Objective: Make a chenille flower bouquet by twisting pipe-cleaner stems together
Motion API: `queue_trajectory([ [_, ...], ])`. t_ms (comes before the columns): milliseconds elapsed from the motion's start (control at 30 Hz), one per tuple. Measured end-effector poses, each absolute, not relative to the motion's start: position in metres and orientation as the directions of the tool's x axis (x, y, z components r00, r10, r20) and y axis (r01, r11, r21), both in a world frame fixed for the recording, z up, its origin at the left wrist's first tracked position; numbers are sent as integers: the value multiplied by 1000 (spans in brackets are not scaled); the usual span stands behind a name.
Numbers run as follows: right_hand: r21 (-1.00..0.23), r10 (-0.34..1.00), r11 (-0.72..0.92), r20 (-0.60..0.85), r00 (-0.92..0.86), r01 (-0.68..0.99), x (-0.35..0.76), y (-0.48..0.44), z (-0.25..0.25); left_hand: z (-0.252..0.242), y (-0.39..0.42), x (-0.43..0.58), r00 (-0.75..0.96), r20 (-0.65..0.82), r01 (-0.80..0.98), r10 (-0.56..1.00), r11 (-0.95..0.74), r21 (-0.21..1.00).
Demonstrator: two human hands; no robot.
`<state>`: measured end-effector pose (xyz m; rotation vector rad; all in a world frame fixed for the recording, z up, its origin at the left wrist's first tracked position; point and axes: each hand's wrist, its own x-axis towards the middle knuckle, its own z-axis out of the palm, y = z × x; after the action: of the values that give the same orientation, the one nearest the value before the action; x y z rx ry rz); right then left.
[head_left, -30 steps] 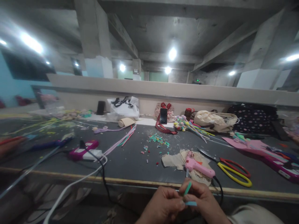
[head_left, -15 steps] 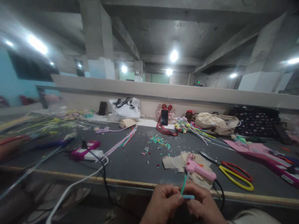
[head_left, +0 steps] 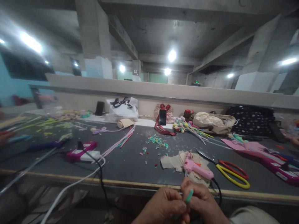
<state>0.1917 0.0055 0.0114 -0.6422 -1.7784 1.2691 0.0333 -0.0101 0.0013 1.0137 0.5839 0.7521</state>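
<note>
Just past the table's front edge, my two hands meet at the bottom of the head view. A short green piece of what looks like pipe cleaner (head_left: 190, 196) sticks up between their fingertips. My left hand (head_left: 163, 203) pinches at its lower end with thumb and fingers. My right hand (head_left: 202, 200) is closed around it from the other side, and its lower part is hidden by the fingers. Right behind my hands, a pink glue gun (head_left: 197, 169) rests on crumpled beige paper (head_left: 171, 161). Scissors (head_left: 230, 171) with red and yellow handles lie to the right.
Small green clippings (head_left: 157, 141) are scattered mid-table. Pipe cleaners (head_left: 121, 140) and a purple-and-white power strip (head_left: 84, 151) lie left, with cables over the edge. A phone (head_left: 163, 117) and a white bag (head_left: 122, 109) stand at the back. Another person's hand (head_left: 6, 137) shows far left.
The green piece has tilted and shows shorter between my fingers. A light blue piece seen at my fingertips before is now out of sight. My right fingers have risen and closed in.
</note>
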Motion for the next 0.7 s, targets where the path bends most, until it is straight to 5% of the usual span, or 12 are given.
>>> queue_trajectory([
  [167,-925,815,380,326,-479,17,191,9,12,1,-8,35,481,-126,-214,868,255,943],
  [300,-978,907,210,200,-371,-13,186,7,1,2,-9,39,256,-103,-114,961,136,984],
  [533,-903,903,401,360,-235,153,179,1,-3,10,-14,46,12,228,359,974,-217,908],
  [633,-904,903,403,368,-223,141,180,3,-5,9,-13,44,6,242,369,970,-227,901],
  [700,-928,905,361,325,-274,92,184,6,-8,8,-12,42,50,124,229,991,-133,964],
])
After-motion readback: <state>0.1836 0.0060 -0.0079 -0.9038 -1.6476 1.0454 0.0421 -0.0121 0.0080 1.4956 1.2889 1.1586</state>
